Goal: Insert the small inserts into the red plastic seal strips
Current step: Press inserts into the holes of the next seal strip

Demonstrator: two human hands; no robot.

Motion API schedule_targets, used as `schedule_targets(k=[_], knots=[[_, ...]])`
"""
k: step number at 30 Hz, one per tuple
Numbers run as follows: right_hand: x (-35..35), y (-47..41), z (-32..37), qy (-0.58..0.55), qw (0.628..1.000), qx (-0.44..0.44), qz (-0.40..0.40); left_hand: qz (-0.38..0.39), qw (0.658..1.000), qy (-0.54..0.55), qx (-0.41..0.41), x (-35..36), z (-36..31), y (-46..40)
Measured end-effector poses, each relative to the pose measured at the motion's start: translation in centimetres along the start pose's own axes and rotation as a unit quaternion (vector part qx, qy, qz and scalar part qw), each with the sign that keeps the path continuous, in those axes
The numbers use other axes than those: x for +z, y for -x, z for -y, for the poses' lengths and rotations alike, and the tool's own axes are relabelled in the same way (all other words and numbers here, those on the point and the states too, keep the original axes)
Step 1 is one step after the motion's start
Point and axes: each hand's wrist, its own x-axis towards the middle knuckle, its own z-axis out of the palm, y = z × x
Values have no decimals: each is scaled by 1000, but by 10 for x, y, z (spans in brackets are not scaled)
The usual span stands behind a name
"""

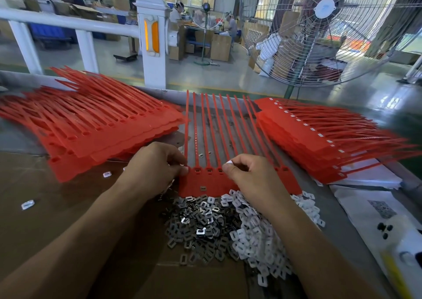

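Head view: a light, flexible red seal strip sheet (pixel 205 182) is being steadied on the bench by the left hand (pixel 157 164), pinching its edge; a small white insert (pixel 229 162), easily dropped, is being pinched by the right hand (pixel 249 173) over a socket.

1. Seal strip set (pixel 205 180) under the hands: bright red all over, tails and tag block alike.
2. Left stack of strips (pixel 91 125): same red, empty sockets show darker.
3. Right stack of strips (pixel 319 136): red, with a row of small white squares along the heads.
4. Metal inserts (pixel 198 221): dark grey to silver, glinting.
5. Plastic inserts (pixel 255 241): milky white, translucent.
6. One white insert (pixel 229 162) at the right fingertips.
7. Cardboard sheet (pixel 45 207): plain brown.
8. Worktop (pixel 365 230): dull grey.
9. Paper (pixel 365 207): white, black-grey printed patch.
10. Post (pixel 152 38): white, orange reflector.
11. Fan (pixel 324 8): grey wire cage, white hub.
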Motion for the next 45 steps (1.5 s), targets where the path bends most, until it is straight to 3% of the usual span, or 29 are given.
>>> schedule_targets(k=[6,18,32,42,45], knots=[[0,0,0,23,1000,-6,3,-36,999,-12,-8,1,2,-2],[2,-4,-2,46,999,-3,0,4,998,-18,-54,5,-4,-3],[3,-3,-2,46,999,0,5,34,996,-66,-52,5,-8,-6],[1,-1,0,8,1000,-4,6,27,984,-171,-32,6,-18,-7],[0,1,0,-2,1000,-7,5,8,991,-128,-38,6,-13,-5]])
